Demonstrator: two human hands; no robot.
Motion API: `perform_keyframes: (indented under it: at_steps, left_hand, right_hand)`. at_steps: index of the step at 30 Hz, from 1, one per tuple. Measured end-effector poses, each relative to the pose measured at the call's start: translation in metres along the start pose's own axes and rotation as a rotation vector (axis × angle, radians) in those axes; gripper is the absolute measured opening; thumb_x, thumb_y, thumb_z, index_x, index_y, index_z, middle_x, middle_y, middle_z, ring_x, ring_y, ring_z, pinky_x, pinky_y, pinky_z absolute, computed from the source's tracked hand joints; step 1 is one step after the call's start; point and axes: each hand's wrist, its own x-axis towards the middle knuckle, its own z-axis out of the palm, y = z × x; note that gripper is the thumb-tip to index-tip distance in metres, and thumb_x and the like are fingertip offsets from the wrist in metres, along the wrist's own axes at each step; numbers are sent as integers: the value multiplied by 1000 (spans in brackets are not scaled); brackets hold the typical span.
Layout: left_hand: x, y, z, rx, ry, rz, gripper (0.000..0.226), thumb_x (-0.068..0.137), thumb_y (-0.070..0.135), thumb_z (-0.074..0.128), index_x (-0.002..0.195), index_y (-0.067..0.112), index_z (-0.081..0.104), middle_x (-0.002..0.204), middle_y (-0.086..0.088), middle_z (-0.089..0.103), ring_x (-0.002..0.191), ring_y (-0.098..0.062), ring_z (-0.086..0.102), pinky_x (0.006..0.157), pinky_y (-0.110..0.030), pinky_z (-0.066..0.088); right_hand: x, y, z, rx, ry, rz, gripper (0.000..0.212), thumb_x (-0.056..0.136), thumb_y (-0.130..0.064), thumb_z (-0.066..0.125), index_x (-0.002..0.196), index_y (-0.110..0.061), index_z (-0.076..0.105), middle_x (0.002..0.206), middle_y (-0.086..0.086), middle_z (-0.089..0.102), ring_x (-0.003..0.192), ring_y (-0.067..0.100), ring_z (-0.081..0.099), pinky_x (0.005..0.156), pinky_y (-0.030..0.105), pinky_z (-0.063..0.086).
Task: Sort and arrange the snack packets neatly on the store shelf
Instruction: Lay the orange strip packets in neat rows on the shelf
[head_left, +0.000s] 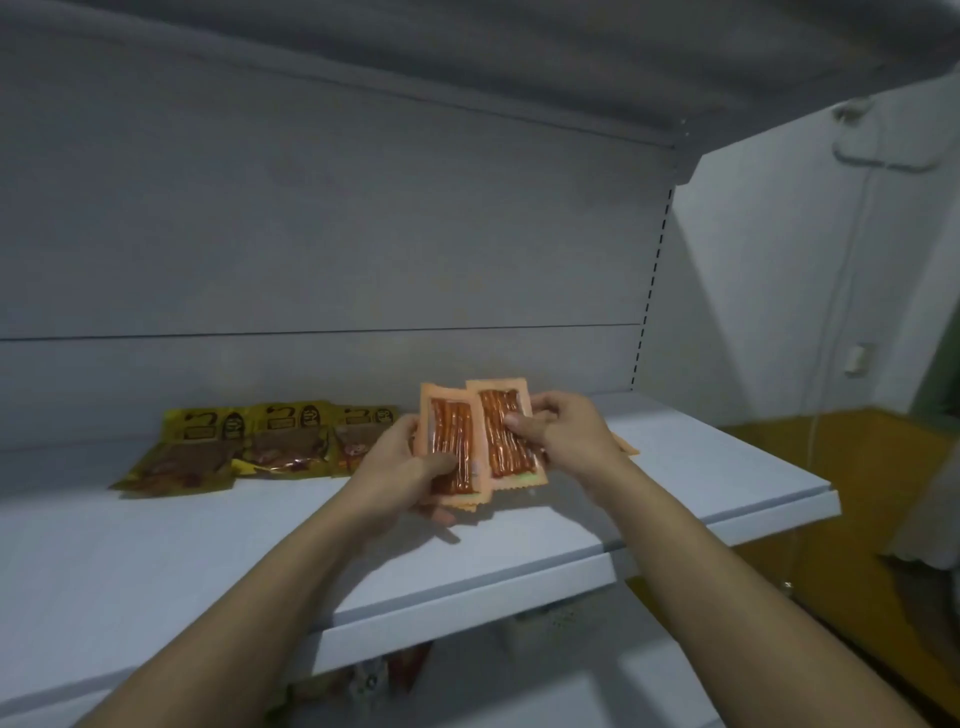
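A grey-white store shelf (208, 561) w/ a grey back wall and another shelf up top. At the back left, a row of yellow packets (280, 441) lies flat, side by side, tops toward the wall.

The person stands in front, both arms out over the shelf. The hands meet just right of the yellow row, a bit above the board.

L hand (400, 467): fingers curled round a small stack of orange packets (452, 447), thumb pressed on the front one. More edges peek out under it, so prob. a few pkts. R hand (566, 436): thumb and fingers pinch the right edge of one more orange packet (504, 436). That one half sits behind the L hand's front pkt; the two overlap.

Both orange pkts stand almost upright, long side going up-down, tops tipped a little to the left. You can see red-brown sticks through the clear front.

A bit of orange (626, 447) shows on the shelf past the R wrist, maybe more pkts; can't tell.

The bare spot for them looks to be right under and behind the hands, next to the last yellow pkt. The L hand is nearer that row, so I think the pkts go down there, laid flat like the yellow ones.
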Motion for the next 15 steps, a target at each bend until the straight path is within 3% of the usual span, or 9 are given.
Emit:
perform_keyframes:
  at_steps: [3,7,10,15]
  left_hand:
    - [-20,-8,-14,-122,159,-25,29,93,1,63,116,16,52,99,-12,73,72,-35,74,43,-37,54]
    - [-43,-20,-21,-220,233,-13,27,95,-1,59,111,19,49,104,-11,67,65,-27,74,38,-31,48]
    - [-46,-22,-21,-150,284,51,29,94,2,62,105,25,49,104,-5,66,66,-22,73,39,-31,50]
    - [-46,-26,-22,-77,289,48,31,93,6,65,108,27,47,105,-4,65,70,-23,74,44,-36,53]
  right_hand:
    - [-16,6,-1,-161,9,63,19,86,-20,75,101,-18,63,92,3,74,79,13,73,66,27,56]
    - [-38,20,7,-241,-71,194,21,86,-21,77,100,-24,62,103,5,71,88,21,72,70,33,59]
    - [-43,24,20,-370,9,148,17,85,-28,77,93,-27,62,103,5,71,88,18,71,61,22,50]
    - [-50,24,34,-499,138,111,18,85,-30,77,94,-24,63,93,2,70,81,16,68,64,27,50]
